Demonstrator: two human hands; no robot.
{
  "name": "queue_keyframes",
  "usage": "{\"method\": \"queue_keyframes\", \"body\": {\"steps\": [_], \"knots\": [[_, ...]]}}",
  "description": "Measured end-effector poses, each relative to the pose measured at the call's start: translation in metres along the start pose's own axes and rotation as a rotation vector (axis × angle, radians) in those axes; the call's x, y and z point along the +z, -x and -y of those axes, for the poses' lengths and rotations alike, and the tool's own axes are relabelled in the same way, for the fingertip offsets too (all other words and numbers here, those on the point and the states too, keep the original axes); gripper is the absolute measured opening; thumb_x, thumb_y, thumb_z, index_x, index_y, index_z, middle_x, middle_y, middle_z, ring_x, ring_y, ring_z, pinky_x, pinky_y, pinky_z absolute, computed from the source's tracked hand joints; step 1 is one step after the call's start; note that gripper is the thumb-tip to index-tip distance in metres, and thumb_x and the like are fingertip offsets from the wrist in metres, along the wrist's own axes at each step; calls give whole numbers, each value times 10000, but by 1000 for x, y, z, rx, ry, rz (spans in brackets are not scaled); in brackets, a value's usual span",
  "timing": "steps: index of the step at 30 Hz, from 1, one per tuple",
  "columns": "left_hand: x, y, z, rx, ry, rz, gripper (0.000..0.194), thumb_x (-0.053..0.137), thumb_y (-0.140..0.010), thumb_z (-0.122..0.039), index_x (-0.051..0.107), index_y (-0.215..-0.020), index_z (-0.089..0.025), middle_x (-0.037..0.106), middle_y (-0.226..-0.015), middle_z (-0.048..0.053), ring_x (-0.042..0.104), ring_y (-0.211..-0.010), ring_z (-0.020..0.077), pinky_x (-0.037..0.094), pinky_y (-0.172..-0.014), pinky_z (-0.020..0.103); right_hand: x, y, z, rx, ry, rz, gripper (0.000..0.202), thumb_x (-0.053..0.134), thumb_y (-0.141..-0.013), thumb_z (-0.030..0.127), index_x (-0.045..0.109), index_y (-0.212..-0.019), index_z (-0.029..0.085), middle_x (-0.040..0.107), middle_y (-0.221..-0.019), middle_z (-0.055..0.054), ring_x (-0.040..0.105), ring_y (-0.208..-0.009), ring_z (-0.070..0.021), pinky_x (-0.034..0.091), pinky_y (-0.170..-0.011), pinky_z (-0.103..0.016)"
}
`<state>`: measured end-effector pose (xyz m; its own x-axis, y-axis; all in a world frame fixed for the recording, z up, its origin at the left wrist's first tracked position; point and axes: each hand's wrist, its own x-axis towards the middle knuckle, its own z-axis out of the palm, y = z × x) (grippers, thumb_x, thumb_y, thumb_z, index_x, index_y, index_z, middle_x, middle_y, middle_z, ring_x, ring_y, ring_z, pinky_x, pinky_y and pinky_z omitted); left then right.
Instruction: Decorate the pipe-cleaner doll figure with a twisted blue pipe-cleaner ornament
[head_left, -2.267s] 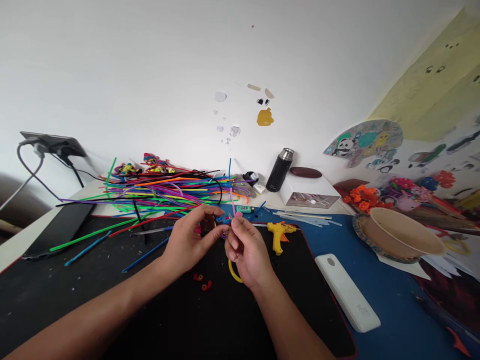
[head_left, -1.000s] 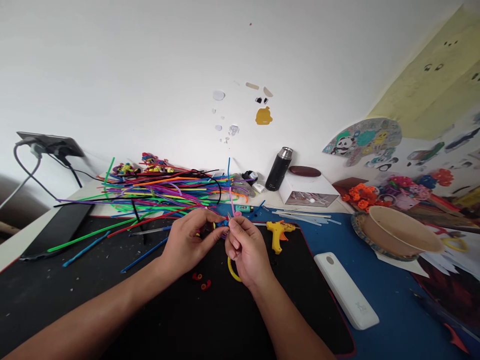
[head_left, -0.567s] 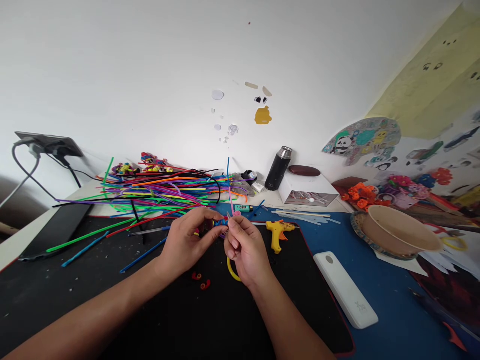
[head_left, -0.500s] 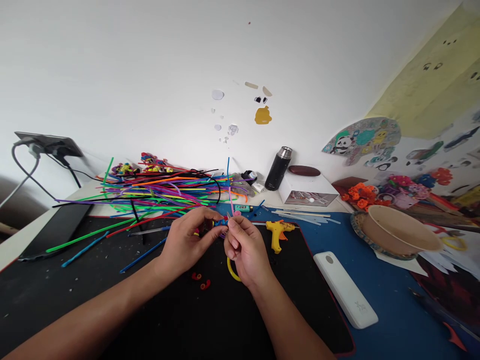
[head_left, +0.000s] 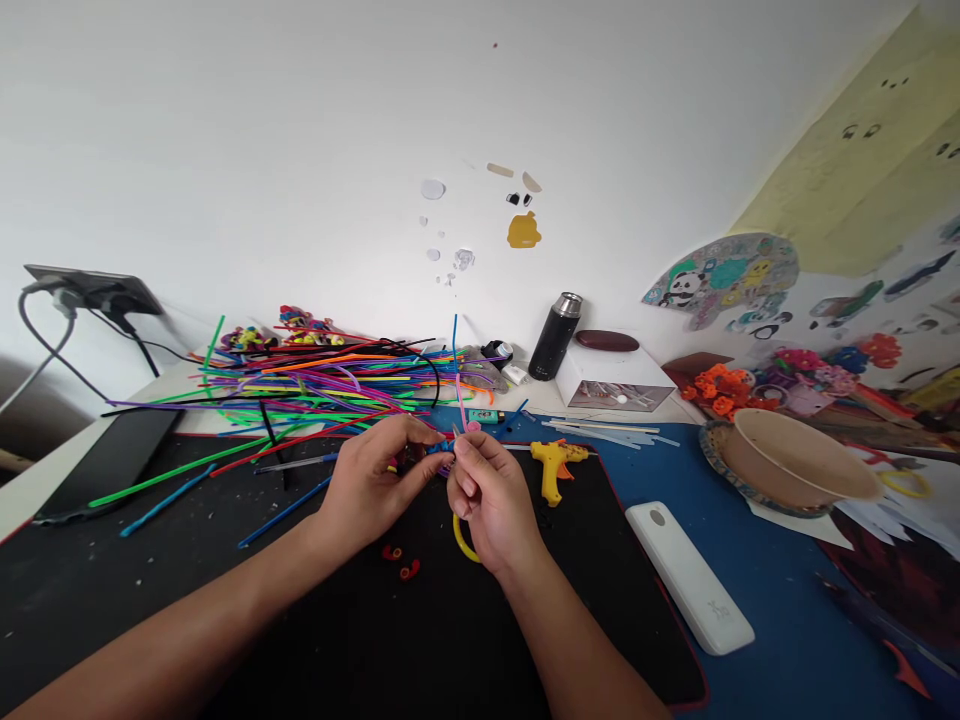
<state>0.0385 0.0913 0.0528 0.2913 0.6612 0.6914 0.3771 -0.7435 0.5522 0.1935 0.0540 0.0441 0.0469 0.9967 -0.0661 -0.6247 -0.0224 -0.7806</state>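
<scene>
From my remote view, left hand (head_left: 375, 475) pinches small blue piece (head_left: 437, 448) between thumb and forefinger, mid-frame. My right hand (head_left: 491, 495) meets it, thumb and forefinger pressed together around thin pointed tip (head_left: 455, 431). Yellow loop (head_left: 463, 541) shows just below. I see yellow glue gun (head_left: 553, 468) right of hands, red-orange pieces (head_left: 400, 562) on black mat (head_left: 360, 650), lower center.

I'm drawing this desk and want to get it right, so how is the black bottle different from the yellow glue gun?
The bottle is black with a silver top, but the glue gun is yellow with an orange trigger. The bottle stands up, while the glue gun lies on its side. The bottle is straight like a tube; the glue gun has a bent shape. Neither one is being held.
</scene>
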Motion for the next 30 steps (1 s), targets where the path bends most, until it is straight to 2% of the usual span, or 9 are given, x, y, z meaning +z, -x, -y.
{"method": "queue_keyframes", "body": {"steps": [6, 13, 17, 21, 25, 30], "knots": [[0, -1, 1, -35, 9, 5, 136, 751, -954, -346, 707, -939, -219, 759, -840, 23, 679, -701, 154, 530, -633, 245, -1, 0, -1, 17, -13, 9, 363, 912, -752, 448, 665, -826, 192, 453, -509, 104, 400, -392, -61, 254, -395, -192], [0, -1, 0, -52, 59, 34, 154, 776, -935, -326, 740, -1043, -222, 784, -910, 30, 670, -696, 149, 532, -646, 249, -1, -1, 0, 28, -43, 15, 375, 923, -744, 438, 653, -828, 193, 462, -502, 107, 406, -378, -57, 255, -393, -188], [-1, -3, 0, -185, 170, 45, 230, 801, -900, -402, 755, -1036, -223, 791, -913, 42, 683, -702, 170, 562, -660, 278, -1, -1, 1, 28, -54, 19, 373, 921, -743, 433, 652, -847, 196, 466, -505, 107, 406, -381, -59, 251, -392, -188], [-5, -9, -1, -342, 387, 98, 314, 804, -881, -499, 770, -991, -207, 804, -952, 76, 738, -809, 216, 612, -751, 334, -3, -2, 2, 27, -52, 11, 364, 908, -760, 429, 650, -877, 200, 464, -508, 109, 406, -388, -64, 247, -394, -188], [-8, -15, -1, -499, 596, 148, 345, 818, -866, -527, 801, -982, -203, 773, -819, 63, 709, -722, 206, 597, -650, 312, -4, -3, 2, 25, -35, 26, 350, 892, -787, 427, 644, -888, 201, 465, -523, 106, 426, -395, -68, 249, -401, -191], [-7, -17, 2, -558, 685, 206, 342, 877, -813, -501, 835, -1001, -218, 793, -866, 64, 705, -741, 197, 584, -665, 305, -4, -2, 3, 33, -30, 25, 361, 891, -783, 438, 639, -891, 203, 469, -523, 107, 422, -391, -66, 238, -398, -191]]}}
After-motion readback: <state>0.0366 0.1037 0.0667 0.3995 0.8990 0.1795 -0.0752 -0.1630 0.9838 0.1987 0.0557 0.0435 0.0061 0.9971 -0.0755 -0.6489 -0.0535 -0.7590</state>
